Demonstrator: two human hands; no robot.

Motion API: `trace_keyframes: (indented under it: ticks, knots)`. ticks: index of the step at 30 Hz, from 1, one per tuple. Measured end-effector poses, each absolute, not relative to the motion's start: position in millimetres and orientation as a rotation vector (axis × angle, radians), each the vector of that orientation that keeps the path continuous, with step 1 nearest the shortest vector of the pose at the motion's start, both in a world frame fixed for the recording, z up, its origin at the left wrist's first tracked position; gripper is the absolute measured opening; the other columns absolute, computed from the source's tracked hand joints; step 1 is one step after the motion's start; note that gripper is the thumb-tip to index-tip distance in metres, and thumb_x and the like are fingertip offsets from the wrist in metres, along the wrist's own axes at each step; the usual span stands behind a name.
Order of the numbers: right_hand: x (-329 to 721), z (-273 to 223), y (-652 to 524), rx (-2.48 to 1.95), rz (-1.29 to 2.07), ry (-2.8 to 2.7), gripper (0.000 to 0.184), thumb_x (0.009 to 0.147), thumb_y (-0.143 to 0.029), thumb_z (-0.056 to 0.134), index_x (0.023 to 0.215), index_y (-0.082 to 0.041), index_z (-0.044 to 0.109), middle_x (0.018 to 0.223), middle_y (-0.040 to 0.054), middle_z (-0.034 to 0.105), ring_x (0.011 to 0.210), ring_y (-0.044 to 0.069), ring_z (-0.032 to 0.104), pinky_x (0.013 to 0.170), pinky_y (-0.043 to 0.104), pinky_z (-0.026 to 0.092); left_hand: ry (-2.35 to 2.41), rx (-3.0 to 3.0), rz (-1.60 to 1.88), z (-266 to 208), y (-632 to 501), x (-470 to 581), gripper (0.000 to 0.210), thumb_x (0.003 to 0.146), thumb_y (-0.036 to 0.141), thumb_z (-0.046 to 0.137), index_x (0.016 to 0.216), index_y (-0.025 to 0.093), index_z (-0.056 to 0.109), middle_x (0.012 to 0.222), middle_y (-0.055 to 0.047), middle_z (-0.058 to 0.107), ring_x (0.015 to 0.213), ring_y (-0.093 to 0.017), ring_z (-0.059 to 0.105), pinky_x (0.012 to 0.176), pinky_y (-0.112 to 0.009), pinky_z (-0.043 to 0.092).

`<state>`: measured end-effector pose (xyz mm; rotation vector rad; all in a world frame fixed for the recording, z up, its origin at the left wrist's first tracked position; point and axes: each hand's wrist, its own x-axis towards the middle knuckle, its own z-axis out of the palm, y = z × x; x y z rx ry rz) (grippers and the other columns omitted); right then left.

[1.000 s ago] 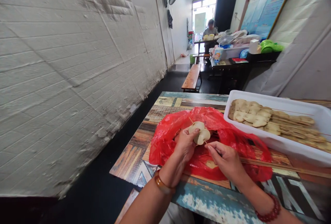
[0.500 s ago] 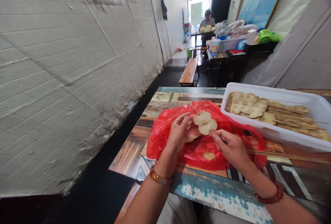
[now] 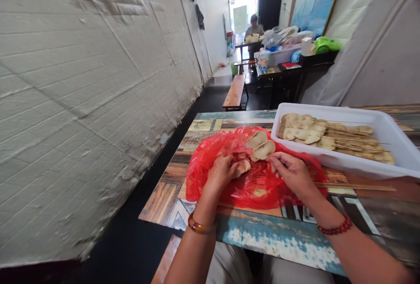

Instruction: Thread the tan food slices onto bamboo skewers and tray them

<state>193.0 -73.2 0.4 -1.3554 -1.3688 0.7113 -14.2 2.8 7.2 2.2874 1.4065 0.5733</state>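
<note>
A red plastic bag lies spread on the table under both hands. My right hand is closed on a thin skewer, whose long end sticks out to the right beyond the hand. Two pale, thin round slices sit at the skewer's other end, above the bag. My left hand reaches down over the bag, fingers closed on a pale, floppy slice. Another pale slice lies lower in the bag. What kind of food the slices are, I cannot tell.
A white tray of skewered slices stands to the right on the patterned wooden table. A white wall runs along the left. Farther off are a bench, a cluttered table and a seated person.
My left hand has left the skewered slices and dropped down to a slice in the bag. My right hand still holds the skewer. The view has shifted slightly.
</note>
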Motion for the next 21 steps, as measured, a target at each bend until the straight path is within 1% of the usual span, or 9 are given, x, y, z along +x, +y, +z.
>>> trace_keyframes:
  ticks: [3,6,12,15,18,21]
  knots:
    - [192,2,-73,-1.337,0.718,-1.379,0.03,0.089,-0.044,0.045,0.076,-0.019,0.057,0.058,-0.0027,0.054,0.046,0.009,0.049,0.047,0.021,0.04,1.4,2.322,0.502,7,1,-17,0.014,0.078,0.029,0.056,0.077,0.018,0.065,0.09,-0.008,0.064,0.084,-0.019,0.056,0.074,-0.029,0.04]
    - [190,2,-73,-1.32,0.739,-1.391,0.031,0.089,-0.043,0.043,0.077,-0.019,0.058,0.059,-0.0028,0.054,0.046,0.009,0.049,0.046,0.02,0.039,1.406,2.389,0.485,6,-4,-18,0.014,0.078,0.03,0.057,0.079,0.018,0.065,0.093,-0.009,0.063,0.087,-0.02,0.056,0.077,-0.031,0.041]
    - [189,2,-74,-1.297,0.753,-1.379,0.033,0.087,-0.047,0.044,0.075,-0.019,0.058,0.057,-0.0032,0.054,0.043,0.009,0.048,0.044,0.02,0.039,1.487,2.451,0.524,4,-19,-22,0.019,0.083,0.03,0.052,0.092,0.019,0.064,0.108,-0.011,0.06,0.101,-0.023,0.055,0.084,-0.033,0.04]
    - [189,4,-76,-1.277,0.76,-1.363,0.033,0.086,-0.048,0.045,0.073,-0.019,0.058,0.055,-0.004,0.054,0.041,0.009,0.048,0.043,0.021,0.038,1.528,2.432,0.508,4,-26,-25,0.022,0.082,0.032,0.054,0.097,0.02,0.064,0.112,-0.011,0.058,0.1,-0.023,0.055,0.083,-0.032,0.041]
    - [190,7,-78,-1.264,0.737,-1.359,0.033,0.086,-0.046,0.045,0.074,-0.019,0.059,0.055,-0.0037,0.055,0.042,0.01,0.049,0.043,0.021,0.038,1.583,2.405,0.49,4,-31,-25,0.022,0.079,0.034,0.057,0.094,0.019,0.064,0.11,-0.011,0.058,0.094,-0.023,0.057,0.079,-0.031,0.041]
    - [191,8,-79,-1.264,0.706,-1.381,0.032,0.086,-0.044,0.044,0.074,-0.019,0.059,0.056,-0.0032,0.055,0.042,0.01,0.05,0.043,0.021,0.039,1.599,2.355,0.561,0,-33,-22,0.018,0.075,0.03,0.062,0.089,0.018,0.062,0.102,-0.011,0.06,0.09,-0.023,0.057,0.078,-0.032,0.041]
